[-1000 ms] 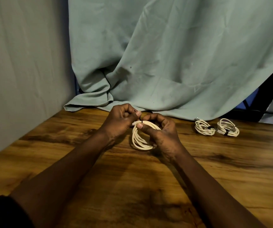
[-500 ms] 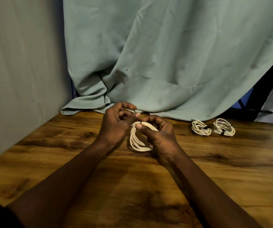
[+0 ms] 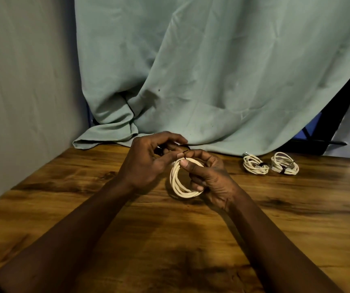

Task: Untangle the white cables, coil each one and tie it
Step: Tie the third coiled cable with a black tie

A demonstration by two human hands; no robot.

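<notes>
Hands have parted slightly: left hand (image 3: 146,166) pinches the black tie (image 3: 185,152), drawing it toward eleven o'clock; right hand (image 3: 212,178) grips the coiled cable (image 3: 185,194). Tying looks underway, knot unfinished.

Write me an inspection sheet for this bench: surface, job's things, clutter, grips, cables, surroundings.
Surface: wooden table, dark grain patches.
Job's things: white coil in hand; left tied coil and right tied coil lying at right rear.
Clutter: nothing seen.
Grips: left hand pinches a thin dark tie at the white coil's top; right hand holds the white coil, thumb on top.
Cables: no loose or tangled cable seen.
Surroundings: green cloth draped behind, hem on the table; grey wall at left.
</notes>
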